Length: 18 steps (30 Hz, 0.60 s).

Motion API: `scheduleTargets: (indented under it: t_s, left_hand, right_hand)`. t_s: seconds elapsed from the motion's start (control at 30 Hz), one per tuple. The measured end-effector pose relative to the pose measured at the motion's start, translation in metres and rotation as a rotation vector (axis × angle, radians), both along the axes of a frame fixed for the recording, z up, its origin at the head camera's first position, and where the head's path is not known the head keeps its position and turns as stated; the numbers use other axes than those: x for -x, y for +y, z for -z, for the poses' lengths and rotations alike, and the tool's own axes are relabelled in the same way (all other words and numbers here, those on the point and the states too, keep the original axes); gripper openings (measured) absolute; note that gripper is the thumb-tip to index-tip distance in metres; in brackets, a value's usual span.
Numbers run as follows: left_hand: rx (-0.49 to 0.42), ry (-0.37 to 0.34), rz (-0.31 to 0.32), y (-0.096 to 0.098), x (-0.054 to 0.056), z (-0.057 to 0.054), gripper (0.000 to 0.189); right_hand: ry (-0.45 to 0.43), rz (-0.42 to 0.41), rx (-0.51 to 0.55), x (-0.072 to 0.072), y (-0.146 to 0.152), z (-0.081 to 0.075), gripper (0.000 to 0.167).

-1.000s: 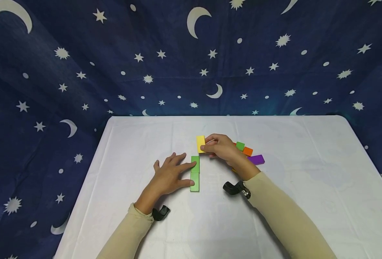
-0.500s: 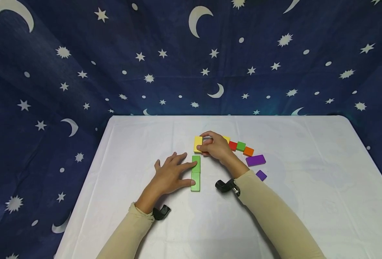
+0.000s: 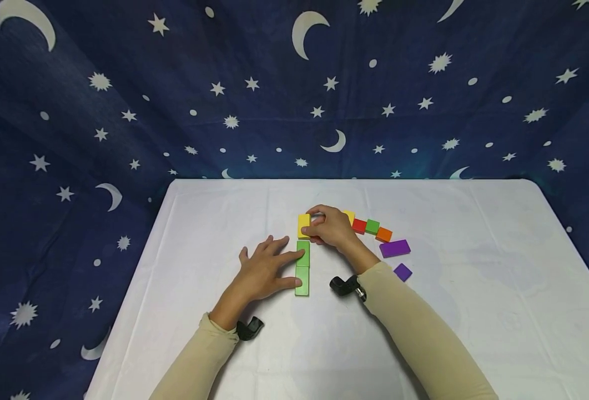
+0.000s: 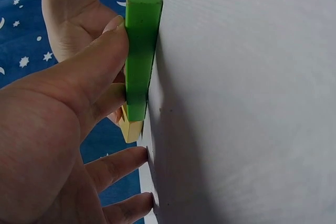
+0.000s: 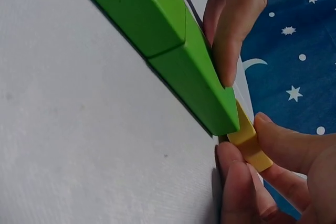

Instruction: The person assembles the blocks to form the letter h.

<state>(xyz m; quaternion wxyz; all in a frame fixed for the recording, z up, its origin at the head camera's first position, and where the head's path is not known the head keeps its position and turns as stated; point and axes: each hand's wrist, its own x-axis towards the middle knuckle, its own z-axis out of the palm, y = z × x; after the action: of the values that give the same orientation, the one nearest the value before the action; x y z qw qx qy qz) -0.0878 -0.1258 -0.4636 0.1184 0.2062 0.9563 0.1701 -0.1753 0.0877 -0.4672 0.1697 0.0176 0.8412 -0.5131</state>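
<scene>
Your left hand has its fingers spread, the thumb touching the near green block and the index finger the far green block; the two blocks stand end to end. Your right hand pinches the yellow block between thumb and fingers, just beyond the row's far end; you can't tell whether it touches. To the right, red, small green and orange blocks run toward two purple blocks on the white table.

Right hand pinches yellow block (far end unclear).
</scene>
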Motion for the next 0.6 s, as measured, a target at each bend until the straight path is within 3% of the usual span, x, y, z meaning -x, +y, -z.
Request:
scheduleTargets:
  t_s: [0.47, 0.6]
  left_hand:
    - [0.012, -0.013, 0.001, 0.002, 0.000, -0.002, 0.067]
    - [0.019, -0.019, -0.001, 0.002, 0.000, -0.003, 0.067]
  right_hand:
    - [-0.167, -0.135, 0.031, 0.009, 0.013, -0.001, 0.051]
    - [-0.174, -0.165, 0.026, 0.009, 0.015, -0.003, 0.050]
